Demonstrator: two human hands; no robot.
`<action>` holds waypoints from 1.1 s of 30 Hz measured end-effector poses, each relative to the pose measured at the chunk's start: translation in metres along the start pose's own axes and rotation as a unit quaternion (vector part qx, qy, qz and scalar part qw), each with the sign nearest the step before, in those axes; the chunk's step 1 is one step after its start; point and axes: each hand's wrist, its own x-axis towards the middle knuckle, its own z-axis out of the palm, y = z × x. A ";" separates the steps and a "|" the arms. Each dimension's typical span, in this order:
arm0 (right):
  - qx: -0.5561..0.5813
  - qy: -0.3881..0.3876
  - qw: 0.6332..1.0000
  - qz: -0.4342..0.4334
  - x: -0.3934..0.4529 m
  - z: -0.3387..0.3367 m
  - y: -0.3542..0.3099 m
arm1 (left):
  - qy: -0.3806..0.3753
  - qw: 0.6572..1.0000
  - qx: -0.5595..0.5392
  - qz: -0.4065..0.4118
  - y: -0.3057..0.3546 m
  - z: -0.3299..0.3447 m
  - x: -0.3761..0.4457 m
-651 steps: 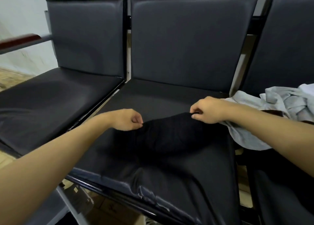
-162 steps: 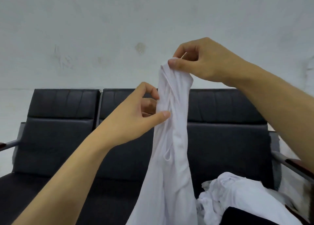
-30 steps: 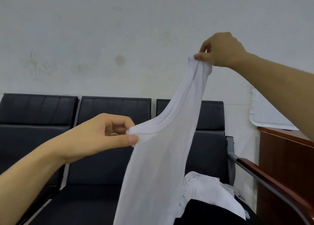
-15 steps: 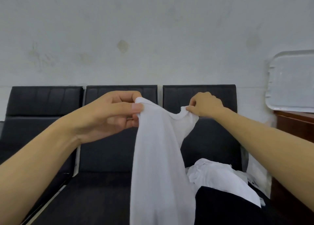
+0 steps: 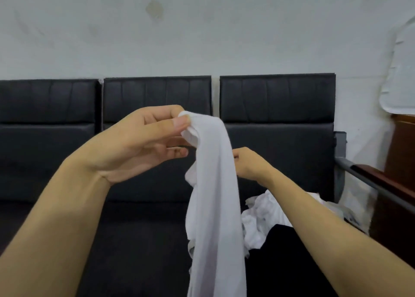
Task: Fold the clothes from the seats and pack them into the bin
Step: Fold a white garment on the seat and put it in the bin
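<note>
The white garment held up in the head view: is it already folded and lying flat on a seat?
No: the white garment hangs unfolded in the air, pinched at its top by the left hand.

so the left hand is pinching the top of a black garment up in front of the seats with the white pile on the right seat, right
Not quite: the garment pinched by the left hand is white, not black, as the head view shows. It does hang in front of the seats, and the white pile lies on the right seat.

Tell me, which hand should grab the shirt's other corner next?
Probably the right hand. The left hand already pinches the top of the white shirt, so it is busy. The right sits just behind the hanging cloth; whether it holds any is hidden.
</note>
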 end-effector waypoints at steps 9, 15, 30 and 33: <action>-0.033 -0.355 0.928 0.106 -0.020 0.026 0.036 | -0.008 0.998 -0.062 -0.029 -0.028 -0.009 0.004; 0.158 -0.449 0.874 0.096 -0.032 0.022 0.025 | 0.049 0.991 -0.124 -0.023 -0.020 -0.010 0.002; 0.500 -0.280 0.819 -0.019 -0.033 0.019 0.003 | 0.122 0.992 -0.010 0.004 -0.018 -0.031 -0.016; 0.479 -0.198 0.855 -0.020 -0.030 0.012 0.001 | 0.140 0.990 0.024 -0.006 -0.019 -0.044 -0.023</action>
